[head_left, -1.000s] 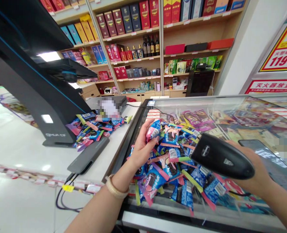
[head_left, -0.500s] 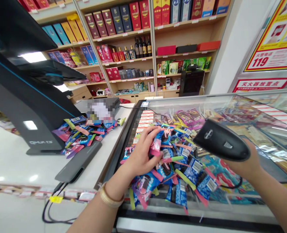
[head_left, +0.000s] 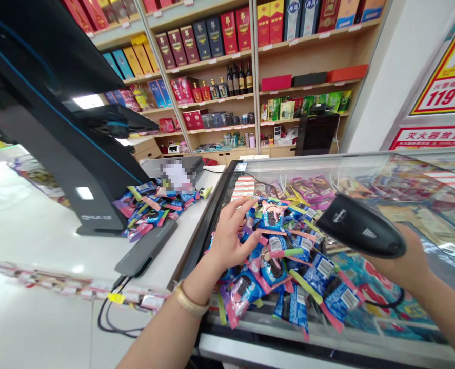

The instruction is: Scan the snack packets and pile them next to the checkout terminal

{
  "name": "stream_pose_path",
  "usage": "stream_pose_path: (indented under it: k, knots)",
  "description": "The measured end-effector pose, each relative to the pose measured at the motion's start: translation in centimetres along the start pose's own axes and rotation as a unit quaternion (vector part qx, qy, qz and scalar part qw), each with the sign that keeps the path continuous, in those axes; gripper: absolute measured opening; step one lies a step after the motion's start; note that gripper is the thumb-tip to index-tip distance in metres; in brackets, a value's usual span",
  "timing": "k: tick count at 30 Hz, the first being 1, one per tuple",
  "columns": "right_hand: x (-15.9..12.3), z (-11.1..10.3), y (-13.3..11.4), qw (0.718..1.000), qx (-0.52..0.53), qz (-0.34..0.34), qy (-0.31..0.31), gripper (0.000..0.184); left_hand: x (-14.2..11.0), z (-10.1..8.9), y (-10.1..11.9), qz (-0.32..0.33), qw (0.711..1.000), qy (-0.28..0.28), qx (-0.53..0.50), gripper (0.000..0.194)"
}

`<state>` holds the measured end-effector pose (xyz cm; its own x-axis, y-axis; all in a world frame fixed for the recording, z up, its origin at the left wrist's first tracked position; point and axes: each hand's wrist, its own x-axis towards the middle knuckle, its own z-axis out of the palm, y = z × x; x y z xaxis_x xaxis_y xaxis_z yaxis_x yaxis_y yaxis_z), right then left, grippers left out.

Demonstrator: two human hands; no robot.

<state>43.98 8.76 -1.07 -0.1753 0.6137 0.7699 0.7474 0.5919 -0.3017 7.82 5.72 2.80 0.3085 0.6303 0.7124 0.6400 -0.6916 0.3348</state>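
A heap of small blue and pink snack packets (head_left: pixel 284 256) lies on the glass counter top (head_left: pixel 404 174). My left hand (head_left: pixel 231 238) rests on the left side of the heap with fingers spread, touching packets, gripping none that I can see. A gold bracelet circles that wrist. My right hand (head_left: pixel 408 261) holds a black barcode scanner (head_left: pixel 360 231) above the right part of the heap, its nose pointing left over the packets.
A second pile of packets (head_left: pixel 154 207) lies on the white counter beside the black checkout terminal (head_left: pixel 69 164) and a flat grey pad (head_left: pixel 146 247). Cables hang off the counter front. Shelves of boxed and bottled goods fill the back wall.
My left hand let go of the pink packet it held up and lowered onto the heap with fingers spread. The scanner stayed in my right hand, shifting slightly.
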Motion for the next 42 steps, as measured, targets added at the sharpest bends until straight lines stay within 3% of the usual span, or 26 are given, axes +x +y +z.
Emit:
stream_pose_path:
  k: [4,7,9,11,15,18,21,28,38,40,42]
  knots:
    - [-0.5,0.5,0.9,1.000,-0.023,-0.009,0.006,0.031,-0.1,0.3,-0.5,-0.029,0.999,0.029,0.004,0.049]
    - [-0.1,0.5,0.7,1.000,-0.019,-0.016,0.003,0.024,0.3,-0.1,-2.0,-0.063,0.994,0.083,0.030,0.042]
    - [0.2,0.5,0.5,0.999,-0.010,-0.032,0.008,0.020,1.0,-0.8,-3.8,-0.116,0.983,0.118,0.084,0.038]
    - [0.4,0.5,0.5,0.999,0.001,-0.045,0.018,0.017,1.9,-2.0,-6.0,-0.200,0.958,0.113,0.173,0.040]
    - [0.5,0.6,0.5,0.998,0.028,-0.056,0.014,0.017,3.3,-4.7,-9.9,-0.343,0.857,-0.019,0.383,0.053]
    - [0.5,0.7,0.4,0.997,0.044,-0.058,0.005,0.019,3.5,-6.3,-12.1,-0.357,0.802,-0.128,0.461,0.057]
    - [0.7,0.6,0.1,0.996,0.057,-0.070,0.010,0.019,3.6,-7.4,-13.6,-0.348,0.783,-0.199,0.475,0.050]
    - [0.6,0.5,-0.1,0.995,0.054,-0.090,0.003,0.021,3.7,-8.5,-14.7,-0.317,0.773,-0.242,0.494,0.035]
    - [1.8,0.0,-1.6,0.992,0.078,-0.099,0.015,0.019,4.5,-10.2,-14.3,-0.292,0.782,-0.294,0.466,0.036]
    - [1.8,0.1,-1.8,0.991,0.085,-0.100,0.021,0.021,4.3,-10.4,-14.2,-0.295,0.810,-0.253,0.438,0.035]
    - [1.7,0.3,-1.8,0.992,0.084,-0.091,0.024,0.022,4.0,-10.1,-13.6,-0.309,0.861,-0.145,0.376,0.032]
